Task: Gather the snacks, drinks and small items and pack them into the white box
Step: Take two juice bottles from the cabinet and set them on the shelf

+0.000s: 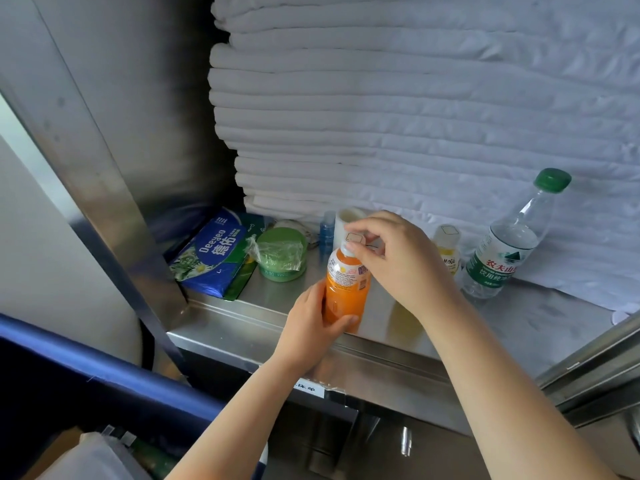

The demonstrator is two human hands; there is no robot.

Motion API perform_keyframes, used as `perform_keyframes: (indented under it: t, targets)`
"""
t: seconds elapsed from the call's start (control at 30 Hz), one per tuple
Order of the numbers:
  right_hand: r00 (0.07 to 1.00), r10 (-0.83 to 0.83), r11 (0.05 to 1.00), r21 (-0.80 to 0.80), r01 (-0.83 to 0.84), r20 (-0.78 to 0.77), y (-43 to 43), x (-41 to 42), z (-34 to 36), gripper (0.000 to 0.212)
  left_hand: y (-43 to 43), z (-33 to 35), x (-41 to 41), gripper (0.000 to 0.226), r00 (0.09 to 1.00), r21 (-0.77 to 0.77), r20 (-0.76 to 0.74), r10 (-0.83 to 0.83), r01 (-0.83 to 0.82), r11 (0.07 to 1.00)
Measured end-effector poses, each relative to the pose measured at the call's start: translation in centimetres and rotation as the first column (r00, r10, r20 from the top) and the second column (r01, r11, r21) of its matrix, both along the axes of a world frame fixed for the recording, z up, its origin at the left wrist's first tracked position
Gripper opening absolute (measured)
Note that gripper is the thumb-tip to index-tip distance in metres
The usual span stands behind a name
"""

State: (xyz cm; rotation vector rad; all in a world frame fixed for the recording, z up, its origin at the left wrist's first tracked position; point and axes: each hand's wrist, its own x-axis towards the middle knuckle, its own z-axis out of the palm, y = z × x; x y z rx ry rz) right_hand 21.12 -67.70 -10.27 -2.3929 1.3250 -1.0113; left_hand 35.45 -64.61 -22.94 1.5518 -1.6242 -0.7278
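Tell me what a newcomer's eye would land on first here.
The bright orange drink bottle at the front middle of the steel shelf draws the eye first: the left hand grips its body and the right hand pinches its cap. Behind it a tall stack of folded white linen fills the upper frame, and a clear water bottle with a green cap stands at the right.

Single view. Wide-angle camera worn on the person's head, facing forward and down, close over a steel counter (221,320); stacked white linen (415,98) fills the upper right of the frame, a blue rail (86,358) crosses the lower left.
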Motion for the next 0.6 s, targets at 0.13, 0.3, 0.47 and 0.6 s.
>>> perform_keyframes:
  t: [0.13,0.3,0.47,0.6]
  targets:
    - [0.998,-0.023,0.998,0.061,0.019,0.056,0.0,0.3,0.0,0.018,-0.1,-0.3,0.1,0.069,0.999,-0.017,0.047,0.008,-0.008,1.000]
    - [0.999,0.005,0.994,0.106,-0.001,-0.035,-0.4,-0.7,0.8,0.025,-0.1,-0.9,0.1,0.069,0.982,-0.141,0.189,0.030,-0.004,0.990]
    - [0.991,-0.093,0.991,0.082,0.101,-0.101,-0.6,-1.1,0.9,0.032,0.0,-1.3,-0.3,0.067,0.966,-0.216,0.247,0.077,-0.022,0.976]
    - [0.946,-0.230,0.973,-0.075,0.218,-0.227,-0.7,0.3,0.8,0.041,-0.2,-1.4,-0.4,0.065,0.968,-0.231,0.231,0.094,-0.039,0.972]
